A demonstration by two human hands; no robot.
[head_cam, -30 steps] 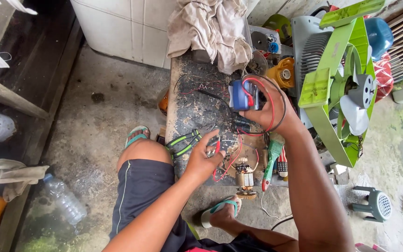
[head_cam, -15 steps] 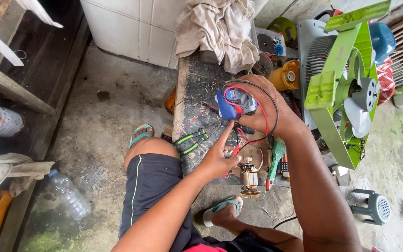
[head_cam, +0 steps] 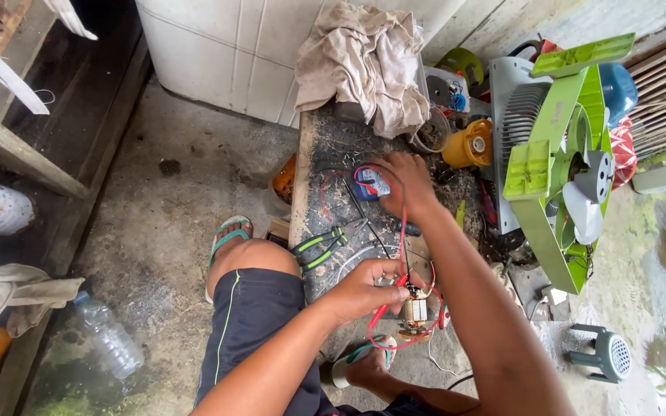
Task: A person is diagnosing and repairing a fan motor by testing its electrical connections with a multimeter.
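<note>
My right hand point(head_cam: 406, 185) rests on a small blue meter point(head_cam: 370, 183) lying on the dark, worn workbench point(head_cam: 325, 162); whether the fingers grip it I cannot tell for sure, but they close over it. My left hand point(head_cam: 368, 289) pinches a red probe point(head_cam: 385, 306) and presses it to a small motor point(head_cam: 415, 312) at the bench's near end. Red and black leads point(head_cam: 403, 231) run from the meter to the motor. Green-handled pliers point(head_cam: 319, 248) lie just left of my left hand.
A green and white fan point(head_cam: 556, 166) stands at the right, a yellow part point(head_cam: 468, 145) and a rag point(head_cam: 364, 65) at the bench's far end. A plastic bottle point(head_cam: 105, 339) lies on the concrete floor at the left. My knee and sandalled feet are beside the bench.
My right hand has lowered the meter from the air onto the bench top. My left hand moved right and nearer, bringing the red probe down to the motor.
</note>
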